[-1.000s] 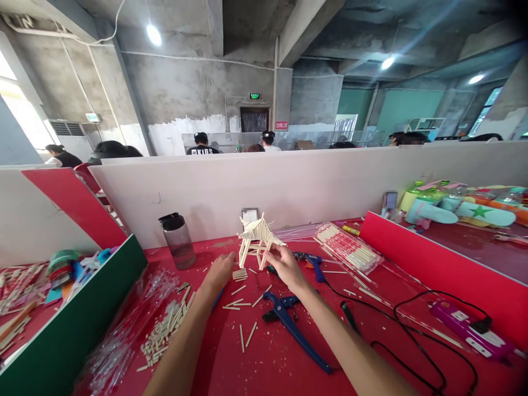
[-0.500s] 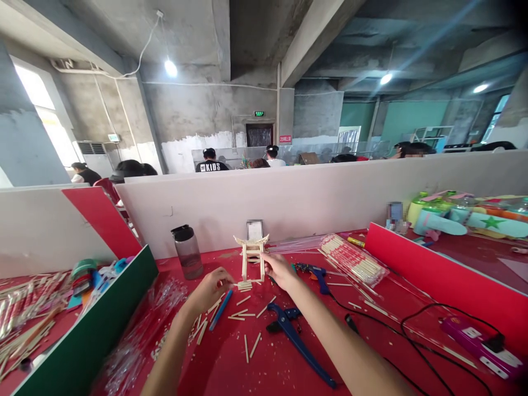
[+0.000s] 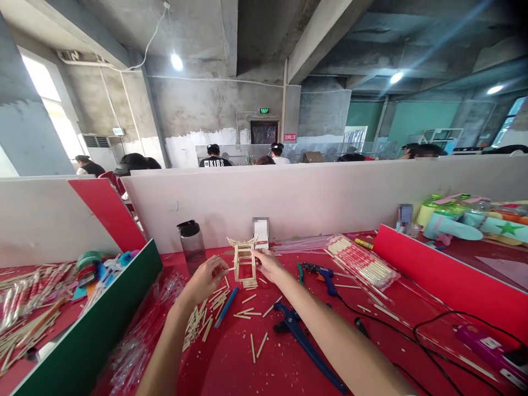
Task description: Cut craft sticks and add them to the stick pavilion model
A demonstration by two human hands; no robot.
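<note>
My right hand [image 3: 267, 264] is closed on the right side of a small model building of wooden sticks [image 3: 245, 262], which has an upturned roof edge and an open frame. The model is slightly turned. On its left, my left hand [image 3: 209, 276] pinches a short wooden stick [image 3: 231, 269], whose far end is at the model's left post. A little bundle of short sticks [image 3: 249, 284] lies just below the model. Loose cut sticks [image 3: 206, 319] and a blue pen-like stick [image 3: 226, 308] are scattered nearer me.
A dark-lidded bottle [image 3: 192, 245] stands behind my left hand. To the right lie a blue cutter [image 3: 307, 346], a glue gun [image 3: 324, 275] with a black cord, a pack of sticks [image 3: 363, 261] and a purple power strip [image 3: 487, 349]. A green-faced divider [image 3: 103, 319] borders the left.
My right hand has shifted the model left and turned it. My left hand has raised its stick from beside the little bundle to the model's left post.
</note>
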